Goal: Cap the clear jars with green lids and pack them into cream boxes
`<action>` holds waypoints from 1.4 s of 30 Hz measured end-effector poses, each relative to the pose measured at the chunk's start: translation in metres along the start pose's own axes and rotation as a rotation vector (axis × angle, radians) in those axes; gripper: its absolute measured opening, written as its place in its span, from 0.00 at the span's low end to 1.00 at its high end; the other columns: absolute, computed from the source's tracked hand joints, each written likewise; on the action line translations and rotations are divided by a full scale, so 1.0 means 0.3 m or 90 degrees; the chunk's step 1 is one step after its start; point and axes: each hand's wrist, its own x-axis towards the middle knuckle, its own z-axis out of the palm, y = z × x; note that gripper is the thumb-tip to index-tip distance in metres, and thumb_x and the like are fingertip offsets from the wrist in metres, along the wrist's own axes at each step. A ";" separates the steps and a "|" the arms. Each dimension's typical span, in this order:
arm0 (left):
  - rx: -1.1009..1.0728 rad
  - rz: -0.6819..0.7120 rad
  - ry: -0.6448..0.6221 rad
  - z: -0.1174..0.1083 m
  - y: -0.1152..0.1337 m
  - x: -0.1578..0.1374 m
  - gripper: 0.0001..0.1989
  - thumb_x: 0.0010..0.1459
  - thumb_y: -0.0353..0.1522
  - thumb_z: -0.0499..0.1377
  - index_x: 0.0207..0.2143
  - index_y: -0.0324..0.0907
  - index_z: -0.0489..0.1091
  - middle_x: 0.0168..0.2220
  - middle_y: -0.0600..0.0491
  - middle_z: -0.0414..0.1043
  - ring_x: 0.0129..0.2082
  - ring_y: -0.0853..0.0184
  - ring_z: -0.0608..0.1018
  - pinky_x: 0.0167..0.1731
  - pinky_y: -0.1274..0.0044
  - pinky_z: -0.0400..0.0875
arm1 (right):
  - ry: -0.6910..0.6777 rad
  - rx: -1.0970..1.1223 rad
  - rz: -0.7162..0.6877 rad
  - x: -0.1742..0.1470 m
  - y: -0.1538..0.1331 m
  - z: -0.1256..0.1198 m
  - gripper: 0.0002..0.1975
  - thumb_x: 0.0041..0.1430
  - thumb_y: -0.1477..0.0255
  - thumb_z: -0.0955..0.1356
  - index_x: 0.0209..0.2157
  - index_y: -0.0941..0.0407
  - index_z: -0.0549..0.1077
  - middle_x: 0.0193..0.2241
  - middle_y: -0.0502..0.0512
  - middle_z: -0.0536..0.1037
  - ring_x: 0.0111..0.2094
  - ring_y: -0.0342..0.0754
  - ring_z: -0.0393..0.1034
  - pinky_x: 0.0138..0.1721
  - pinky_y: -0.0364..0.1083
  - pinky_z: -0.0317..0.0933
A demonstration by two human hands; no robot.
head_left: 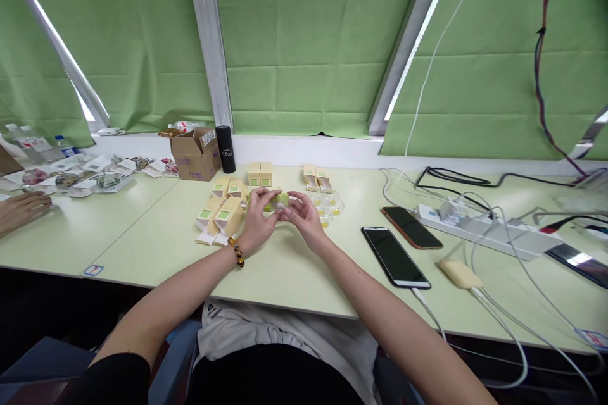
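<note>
My left hand and my right hand meet over the table, fingers closed around a small green-and-clear piece. Fingertips partly cover it, so its exact kind is unclear. Left of my left hand stand several small cream cardboard boxes with green labels, some with their bottom flaps spread. Just beyond my right hand lie several clear plastic pieces with yellow parts. Behind those is a pair of cream boxes, and another pair stands farther back in the middle.
A brown carton and a black cylinder stand at the back. Right of me lie two phones, a power strip, a yellowish charger and loose cables. Another person's hand rests at far left near packaged items.
</note>
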 end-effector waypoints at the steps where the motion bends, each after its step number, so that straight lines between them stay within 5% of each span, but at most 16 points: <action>1: 0.013 0.015 -0.003 0.000 0.000 -0.003 0.22 0.64 0.28 0.65 0.59 0.50 0.74 0.52 0.48 0.64 0.55 0.60 0.73 0.59 0.65 0.73 | -0.006 0.001 0.003 -0.002 0.000 0.001 0.31 0.53 0.57 0.82 0.54 0.47 0.71 0.40 0.49 0.78 0.42 0.50 0.79 0.46 0.53 0.79; 7: 0.027 0.039 -0.047 0.000 0.007 -0.015 0.26 0.64 0.28 0.64 0.63 0.51 0.69 0.54 0.47 0.64 0.58 0.58 0.72 0.60 0.64 0.72 | -0.038 0.014 0.038 -0.010 -0.003 0.001 0.31 0.52 0.57 0.82 0.53 0.48 0.72 0.42 0.53 0.83 0.43 0.52 0.81 0.48 0.53 0.77; 15: -0.215 -0.017 -0.065 -0.017 -0.011 0.008 0.31 0.61 0.32 0.64 0.66 0.47 0.61 0.63 0.42 0.65 0.63 0.54 0.71 0.63 0.61 0.70 | -0.031 0.123 0.053 0.010 -0.024 -0.019 0.27 0.54 0.56 0.79 0.51 0.50 0.77 0.46 0.56 0.84 0.42 0.57 0.82 0.48 0.60 0.76; 21: -0.316 -0.074 -0.115 -0.011 -0.036 0.015 0.32 0.64 0.38 0.65 0.67 0.46 0.62 0.66 0.40 0.66 0.66 0.53 0.72 0.63 0.62 0.71 | -0.002 0.177 0.124 0.016 -0.010 -0.030 0.21 0.64 0.58 0.72 0.54 0.51 0.70 0.38 0.56 0.85 0.34 0.55 0.82 0.34 0.55 0.75; 30: -0.189 0.055 -0.275 -0.024 0.023 0.006 0.28 0.61 0.34 0.69 0.63 0.49 0.72 0.65 0.42 0.68 0.68 0.51 0.70 0.70 0.55 0.64 | 0.059 0.136 0.186 0.025 0.014 -0.029 0.16 0.62 0.60 0.71 0.47 0.50 0.67 0.31 0.51 0.82 0.23 0.53 0.77 0.16 0.46 0.63; 39: -0.123 0.032 -0.207 -0.007 0.021 0.003 0.22 0.60 0.32 0.71 0.57 0.49 0.77 0.56 0.45 0.77 0.59 0.52 0.75 0.63 0.56 0.70 | 0.059 0.049 0.232 0.023 0.012 -0.052 0.27 0.62 0.44 0.70 0.49 0.50 0.69 0.31 0.52 0.82 0.24 0.53 0.78 0.17 0.47 0.66; 42: -0.092 -0.012 -0.153 -0.007 0.015 0.012 0.21 0.60 0.38 0.72 0.55 0.47 0.78 0.51 0.45 0.79 0.53 0.53 0.77 0.57 0.60 0.72 | 0.131 -0.054 0.140 0.027 -0.007 -0.057 0.26 0.61 0.43 0.70 0.45 0.50 0.73 0.33 0.51 0.81 0.23 0.48 0.73 0.16 0.45 0.65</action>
